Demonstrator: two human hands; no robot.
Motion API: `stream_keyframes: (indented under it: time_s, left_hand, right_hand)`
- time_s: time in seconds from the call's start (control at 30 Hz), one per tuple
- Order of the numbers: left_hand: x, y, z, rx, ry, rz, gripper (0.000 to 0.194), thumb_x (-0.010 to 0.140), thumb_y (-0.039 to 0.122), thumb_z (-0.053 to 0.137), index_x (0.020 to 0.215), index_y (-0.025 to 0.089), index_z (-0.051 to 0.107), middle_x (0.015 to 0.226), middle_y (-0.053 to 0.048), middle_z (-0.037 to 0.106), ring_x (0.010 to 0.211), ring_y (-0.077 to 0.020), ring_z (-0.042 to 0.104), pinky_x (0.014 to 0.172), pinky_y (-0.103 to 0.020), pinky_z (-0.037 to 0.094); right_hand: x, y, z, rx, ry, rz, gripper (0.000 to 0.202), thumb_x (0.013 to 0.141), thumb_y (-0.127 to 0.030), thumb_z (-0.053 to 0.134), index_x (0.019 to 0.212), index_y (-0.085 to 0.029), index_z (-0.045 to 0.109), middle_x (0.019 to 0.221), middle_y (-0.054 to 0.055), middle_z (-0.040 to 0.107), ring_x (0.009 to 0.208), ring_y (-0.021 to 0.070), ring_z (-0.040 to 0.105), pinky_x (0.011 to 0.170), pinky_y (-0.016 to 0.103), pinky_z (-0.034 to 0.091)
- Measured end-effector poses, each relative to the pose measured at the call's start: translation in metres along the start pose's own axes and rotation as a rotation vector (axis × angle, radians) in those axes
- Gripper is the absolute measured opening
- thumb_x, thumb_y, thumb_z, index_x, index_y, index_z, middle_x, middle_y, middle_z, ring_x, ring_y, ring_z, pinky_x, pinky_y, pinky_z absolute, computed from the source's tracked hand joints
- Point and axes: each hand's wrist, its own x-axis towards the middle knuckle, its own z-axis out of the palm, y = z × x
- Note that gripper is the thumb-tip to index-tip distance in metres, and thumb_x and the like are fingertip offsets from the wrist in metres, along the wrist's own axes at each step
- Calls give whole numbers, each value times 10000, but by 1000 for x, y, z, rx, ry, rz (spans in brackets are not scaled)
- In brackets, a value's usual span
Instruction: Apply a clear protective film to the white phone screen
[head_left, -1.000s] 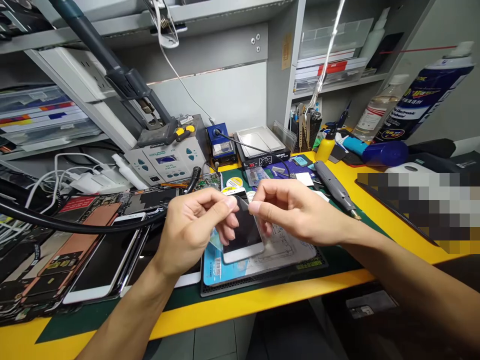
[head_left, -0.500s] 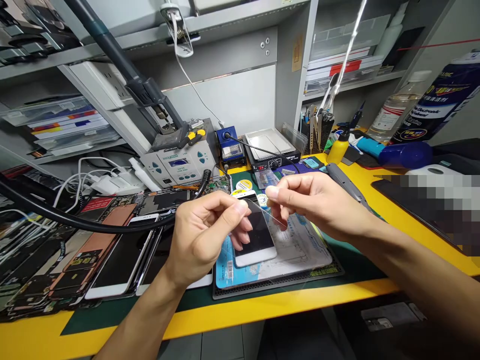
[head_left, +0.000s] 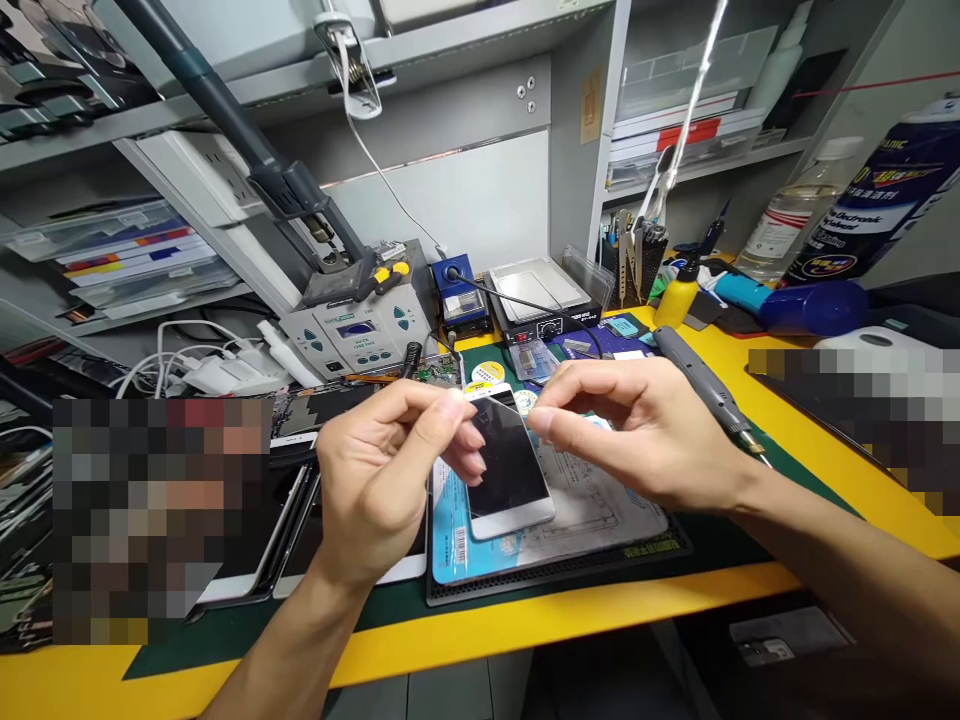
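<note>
phone [head_left: 511,465] points lengthwise away, beneath left hand [head_left: 390,450] and right hand [head_left: 626,425] — both pinching a thin clear piece [head_left: 501,403].

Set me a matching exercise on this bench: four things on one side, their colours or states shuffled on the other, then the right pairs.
Things
1. left hand
2. central white phone
3. small bottle
4. pen-shaped tool

Colours or states
A. yellow, with a dark top
B. lying face up
C. grey
D. pinching a thin clear sheet

Right pairs: 1-D, 2-B, 3-A, 4-C
</note>
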Motion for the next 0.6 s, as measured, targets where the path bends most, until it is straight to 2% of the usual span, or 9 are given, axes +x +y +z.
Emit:
stream_keyframes:
  time_s: [0.1, 0.17, 0.3, 0.47, 0.6]
  left_hand:
    - [-1, 2, 0, 6, -5, 13, 159, 898, 234, 672, 760, 174, 723, 645, 7, 695, 492, -148, 656, 461, -278, 566]
    - [-3, 2, 2, 9, 8, 28, 157, 904, 235, 665, 772, 176, 727, 658, 6, 703, 496, -151, 661, 463, -285, 569]
    - [-6, 1, 6, 20, 1, 69, 140, 903, 230, 667, 797, 179, 741, 679, 6, 719, 512, -154, 669, 484, -292, 579]
    - [-9, -1, 10, 28, -14, 59, 130, 904, 241, 673, 817, 174, 742, 705, -1, 737, 519, -149, 676, 513, -279, 575]
    - [-9, -2, 9, -35, -80, 19, 120, 906, 267, 687, 921, 172, 757, 721, -10, 743, 528, -141, 672, 531, -261, 557]
  right_hand:
    - [3, -2, -3, 158, -50, 141, 245, 824, -364, 801, 708, -174, 699, 650, 25, 663, 598, 139, 571, 570, 265, 467]
    - [4, -4, -4, 252, -71, 180, 226, 807, -370, 819, 749, -169, 734, 647, 22, 669, 599, 140, 588, 585, 269, 497]
    - [4, -5, -2, 346, -97, 169, 169, 816, -308, 816, 906, -165, 807, 673, 17, 693, 606, 127, 611, 578, 251, 532]
    - [3, -3, -2, 383, -90, 141, 129, 807, -261, 824, 873, -152, 814, 690, 14, 705, 577, 104, 604, 546, 227, 539]
    - [3, -1, -5, 351, -119, 132, 180, 811, -269, 824, 949, -153, 819, 731, 20, 732, 554, 99, 606, 519, 219, 526]
